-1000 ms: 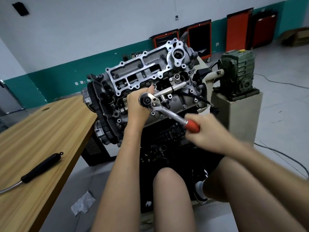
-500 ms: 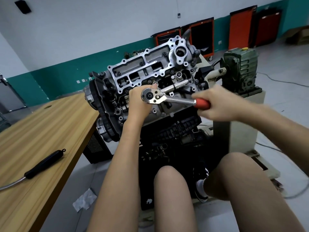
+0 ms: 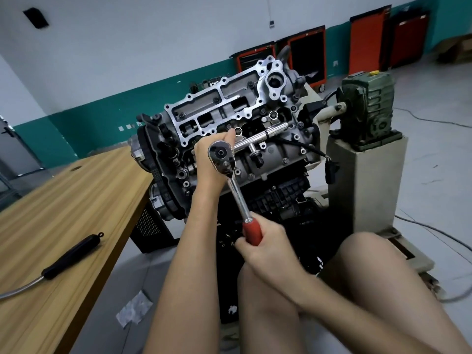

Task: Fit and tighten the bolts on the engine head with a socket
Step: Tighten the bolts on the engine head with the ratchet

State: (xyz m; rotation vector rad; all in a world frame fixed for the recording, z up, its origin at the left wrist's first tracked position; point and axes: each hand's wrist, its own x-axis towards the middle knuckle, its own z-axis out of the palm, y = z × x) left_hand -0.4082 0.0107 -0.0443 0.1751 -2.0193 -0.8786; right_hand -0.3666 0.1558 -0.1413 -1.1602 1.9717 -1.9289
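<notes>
The engine head (image 3: 229, 116) stands tilted on a stand in front of me, its silver cam frame dotted with bolts. A chrome ratchet wrench (image 3: 236, 185) with a red handle sits with its round head against the engine's front face. My left hand (image 3: 210, 159) is behind the ratchet head and curls around the socket there; the socket and bolt are hidden. My right hand (image 3: 265, 249) grips the red handle, which points down toward me. A second chrome bar tool (image 3: 263, 136) lies across the head just behind the ratchet.
A wooden table (image 3: 63, 213) runs along the left, with a black-handled tool (image 3: 72, 254) lying on it. A green gearbox (image 3: 370, 108) sits on a pale pedestal (image 3: 365, 185) to the right. Red tool cabinets (image 3: 306, 54) line the far wall. My bare knees are below.
My right hand has swung the ratchet handle from pointing right down to pointing toward me. My left hand has stayed at the ratchet head.
</notes>
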